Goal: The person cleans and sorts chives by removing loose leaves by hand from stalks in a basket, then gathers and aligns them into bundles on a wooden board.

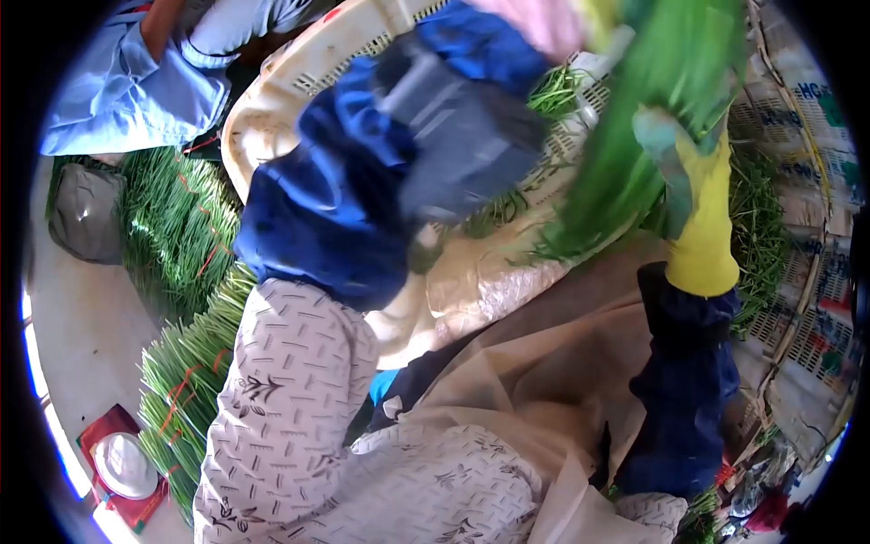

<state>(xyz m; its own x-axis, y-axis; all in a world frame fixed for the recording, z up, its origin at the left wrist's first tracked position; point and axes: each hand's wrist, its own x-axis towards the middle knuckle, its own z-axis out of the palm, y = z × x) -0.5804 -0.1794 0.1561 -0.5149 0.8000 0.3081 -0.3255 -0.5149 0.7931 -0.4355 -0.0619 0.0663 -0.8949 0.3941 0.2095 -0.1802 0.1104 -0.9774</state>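
My right hand (693, 195), in a yellow glove with a grey-green palm, is closed around a large bundle of long green leafy stalks (625, 136). Motion blurs the bundle, which hangs down to the left over a pale basket (263, 118). My left arm, in a blue sleeve, reaches up to the top edge. There my left hand (596, 20), partly out of view and smeared, shows as yellow beside a pink patch, close to the bundle's top; its fingers cannot be made out. Loose green stalks (553, 93) and clear plastic (494, 286) lie in the basket.
Tied green bundles (177, 227) with red bands lie at the left, near a grey bag (88, 213). A person in light blue (136, 100) is at the upper left. A round white object (125, 465) rests on red packaging. Printed woven sheeting (797, 181) lies at the right.
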